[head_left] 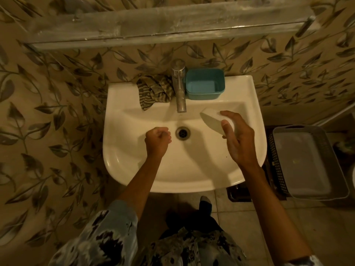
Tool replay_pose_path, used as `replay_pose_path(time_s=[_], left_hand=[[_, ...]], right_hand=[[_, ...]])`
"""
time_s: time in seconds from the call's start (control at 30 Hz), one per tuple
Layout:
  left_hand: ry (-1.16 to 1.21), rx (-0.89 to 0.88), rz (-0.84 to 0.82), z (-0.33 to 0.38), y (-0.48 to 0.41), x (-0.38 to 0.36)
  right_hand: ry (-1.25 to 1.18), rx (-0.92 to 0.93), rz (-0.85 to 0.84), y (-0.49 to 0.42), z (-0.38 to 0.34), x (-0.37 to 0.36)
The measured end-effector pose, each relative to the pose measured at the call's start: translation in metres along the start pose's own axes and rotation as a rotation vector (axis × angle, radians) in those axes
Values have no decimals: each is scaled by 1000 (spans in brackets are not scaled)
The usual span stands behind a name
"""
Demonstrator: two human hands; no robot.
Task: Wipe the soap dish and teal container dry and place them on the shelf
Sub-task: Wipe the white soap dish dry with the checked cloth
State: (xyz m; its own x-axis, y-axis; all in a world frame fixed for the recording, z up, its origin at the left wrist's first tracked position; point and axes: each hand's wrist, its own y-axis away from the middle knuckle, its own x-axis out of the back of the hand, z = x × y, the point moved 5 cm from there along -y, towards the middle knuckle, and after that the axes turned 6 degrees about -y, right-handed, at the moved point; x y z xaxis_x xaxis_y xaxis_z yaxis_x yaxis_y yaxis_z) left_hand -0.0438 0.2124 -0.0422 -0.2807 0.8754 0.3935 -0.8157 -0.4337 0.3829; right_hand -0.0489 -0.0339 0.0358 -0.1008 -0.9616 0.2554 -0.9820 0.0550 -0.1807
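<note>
A white soap dish (211,118) is tilted over the right side of the sink basin, and my right hand (237,139) grips its near end with thumb and fingers. My left hand (158,138) hangs over the basin just left of the drain, fingers curled into a loose fist with nothing in it. The teal container (204,83) stands upright on the sink's back ledge, right of the tap. A striped cloth (154,91) lies crumpled on the ledge to the left of the tap. The shelf (153,25) runs along the wall above the sink.
The chrome tap (179,85) juts out over the white sink (123,169), with the drain (182,133) below it. A grey plastic basket (307,162) stands on the floor to the right. Leaf-patterned wall surrounds the sink.
</note>
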Motion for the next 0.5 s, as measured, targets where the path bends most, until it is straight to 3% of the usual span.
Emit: replay_pose_path(time_s=[0.07,0.13,0.2,0.27,0.5], left_hand=[[-145,-114,57,22,-16,4],[-240,-235,99,45,-34,7],[-360,-377,124,67,-52,7],[-527,-545,134,85,-67,4],[-1093,-866,-57,116,-125,-26]], right_hand=[[-141,-145,119,0,14,6],[-347,-414,259,5,36,11],[-643,-719,286,15,56,8],[-935,-909,250,25,64,2],[-1372,-1001,72,42,68,-5]])
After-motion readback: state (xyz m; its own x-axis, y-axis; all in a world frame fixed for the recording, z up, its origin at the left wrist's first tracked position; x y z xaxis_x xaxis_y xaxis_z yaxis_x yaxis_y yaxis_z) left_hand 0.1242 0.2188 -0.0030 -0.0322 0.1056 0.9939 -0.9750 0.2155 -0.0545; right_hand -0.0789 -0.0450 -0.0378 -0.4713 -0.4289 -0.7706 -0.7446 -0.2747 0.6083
